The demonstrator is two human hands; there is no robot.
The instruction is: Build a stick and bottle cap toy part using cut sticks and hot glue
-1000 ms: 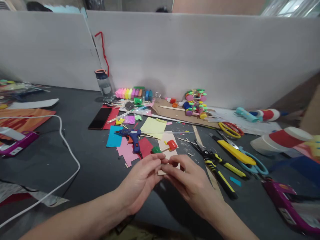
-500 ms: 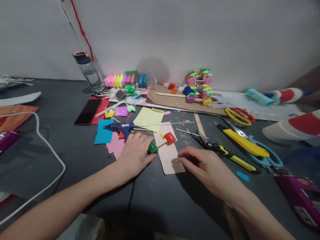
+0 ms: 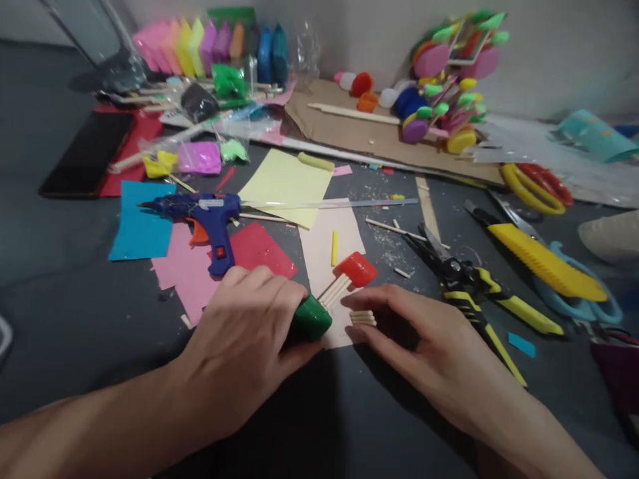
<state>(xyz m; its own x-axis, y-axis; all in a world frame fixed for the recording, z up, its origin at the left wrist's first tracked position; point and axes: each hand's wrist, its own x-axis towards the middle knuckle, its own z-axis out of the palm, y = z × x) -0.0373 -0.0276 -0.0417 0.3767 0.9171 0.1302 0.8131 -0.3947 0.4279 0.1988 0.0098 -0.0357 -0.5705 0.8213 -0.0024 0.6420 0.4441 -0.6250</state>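
Observation:
My left hand is closed on a dark green glossy clay piece. Pale short sticks run from beside the green piece up to a red clay piece. On the right, my right hand has its thumb and fingers curved around a small bundle of short pale sticks. A pale pink paper lies beneath, with a thin yellow stick on it above the sticks.
A blue glue gun lies beyond my left hand. Pliers, a yellow cutter and scissors are at the right. Clay packs, a phone and a colourful clay model stand or lie farther back.
The view has moved closer to the table. A small bundle of sticks now shows between the fingers of my right hand. My left hand still holds the green piece.

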